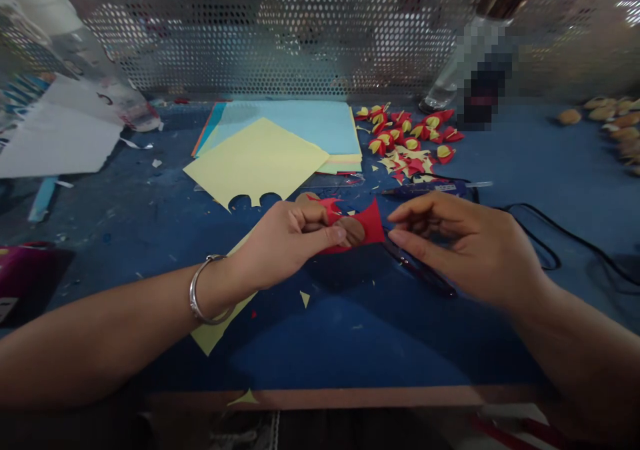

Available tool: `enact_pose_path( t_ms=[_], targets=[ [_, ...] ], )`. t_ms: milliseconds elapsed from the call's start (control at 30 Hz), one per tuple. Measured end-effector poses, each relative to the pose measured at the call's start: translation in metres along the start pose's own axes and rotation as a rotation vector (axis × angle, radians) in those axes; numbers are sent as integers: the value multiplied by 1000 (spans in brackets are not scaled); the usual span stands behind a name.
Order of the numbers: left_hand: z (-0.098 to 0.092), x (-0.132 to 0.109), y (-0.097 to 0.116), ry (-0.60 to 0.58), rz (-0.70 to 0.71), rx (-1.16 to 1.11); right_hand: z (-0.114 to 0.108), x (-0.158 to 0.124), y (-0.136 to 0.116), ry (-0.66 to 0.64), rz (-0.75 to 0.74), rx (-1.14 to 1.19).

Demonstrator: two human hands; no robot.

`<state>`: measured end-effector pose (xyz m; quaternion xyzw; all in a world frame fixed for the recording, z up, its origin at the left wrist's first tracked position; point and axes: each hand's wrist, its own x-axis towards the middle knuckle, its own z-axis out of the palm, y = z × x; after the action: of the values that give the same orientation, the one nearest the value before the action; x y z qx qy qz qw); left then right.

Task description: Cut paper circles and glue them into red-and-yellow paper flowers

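My left hand [293, 240] pinches a piece of red paper [369, 227] above the blue tabletop [350, 343], with a brown round disc [353, 230] lying against the paper. A silver bangle [200, 297] circles the left wrist. My right hand [465, 243] hovers just right of the red paper, fingers stretched toward it and holding nothing. Dark scissors [420, 271] lie on the table under the right hand.
Yellow sheet [255, 160] with cut-out notches lies on a stack of coloured paper [320, 127]. A pile of red-and-yellow paper pieces [407, 140] sits behind, a pen-like tool [435, 188] and black cable [555, 233] to the right. A perforated metal panel [300, 30] closes the back.
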<state>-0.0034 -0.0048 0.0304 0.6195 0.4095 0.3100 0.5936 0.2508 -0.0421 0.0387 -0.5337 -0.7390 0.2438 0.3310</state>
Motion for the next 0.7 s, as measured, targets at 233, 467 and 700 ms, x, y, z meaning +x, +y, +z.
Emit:
enact_pose_path(
  t_ms=[233, 467, 700],
  targets=[
    [-1, 7, -7, 196, 26, -269, -17, -2, 27, -391, -86, -363],
    [-3, 12, -13, 225, 3, -398, -17, -10, 34, -347, -113, -520],
    [-2, 12, -14, 192, -33, -473, -15, -15, 42, -396, -122, -560]
  ],
)
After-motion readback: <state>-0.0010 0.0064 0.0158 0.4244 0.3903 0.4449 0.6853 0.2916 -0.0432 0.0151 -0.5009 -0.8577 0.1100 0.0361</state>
